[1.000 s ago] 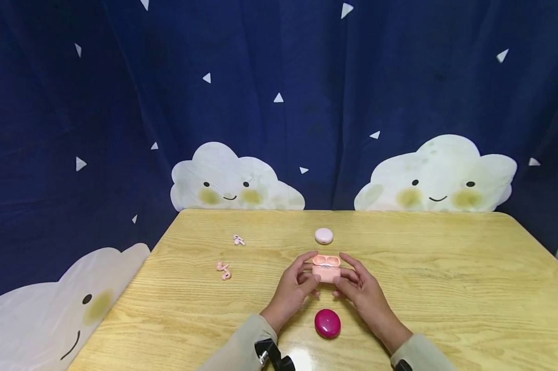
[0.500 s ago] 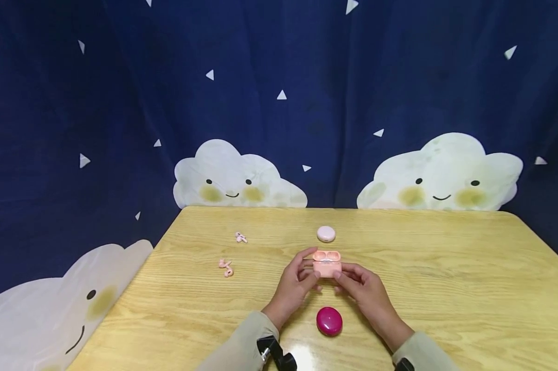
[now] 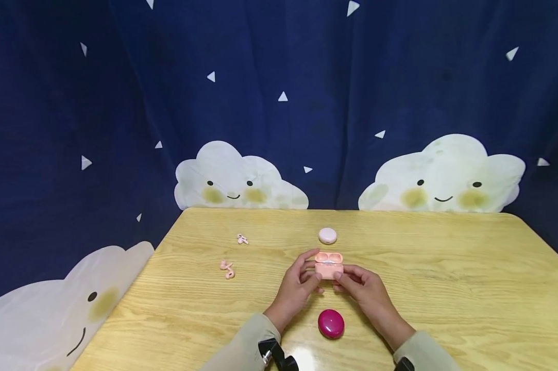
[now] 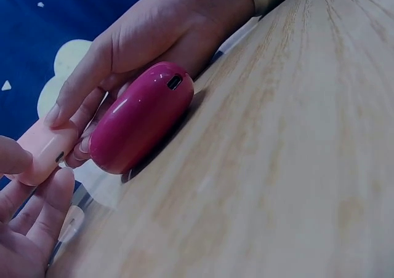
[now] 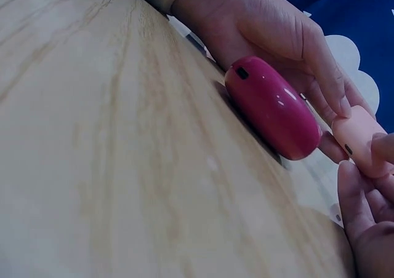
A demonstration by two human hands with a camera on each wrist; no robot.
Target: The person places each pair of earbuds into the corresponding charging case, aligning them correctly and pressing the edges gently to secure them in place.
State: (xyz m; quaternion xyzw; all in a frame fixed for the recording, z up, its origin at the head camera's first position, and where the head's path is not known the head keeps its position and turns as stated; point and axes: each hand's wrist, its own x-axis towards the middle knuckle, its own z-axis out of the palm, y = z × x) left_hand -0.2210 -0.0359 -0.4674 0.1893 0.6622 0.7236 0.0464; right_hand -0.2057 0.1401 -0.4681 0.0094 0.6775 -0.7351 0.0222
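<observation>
In the head view a peach-pink earbud case (image 3: 328, 271) stands with its lid (image 3: 328, 257) flipped up, two hollows showing in it. My left hand (image 3: 293, 289) grips the case's left side, thumb at the front and fingers behind. From the right, my right hand (image 3: 366, 296) pinches its lower corner between thumb and fingers. Both wrist views show a small dark port in the underside of the peach-pink case (image 4: 46, 149). A glossy magenta round case (image 3: 331, 323) lies on the table between the forearms, its port (image 5: 242, 73) facing the person.
Behind the hands lies a pale pink round case (image 3: 327, 235). Left of it are a pair of pale pink earbuds (image 3: 242, 239) and, closer in, a pair of peach-pink earbuds (image 3: 227, 269). A blue curtain (image 3: 260, 113) hangs behind the wooden table (image 3: 445, 278).
The right index finger, up beside the lid a second ago, is now lower, at the case's side. Both hands keep their grip on the peach-pink earbud case. The head view has shifted slightly.
</observation>
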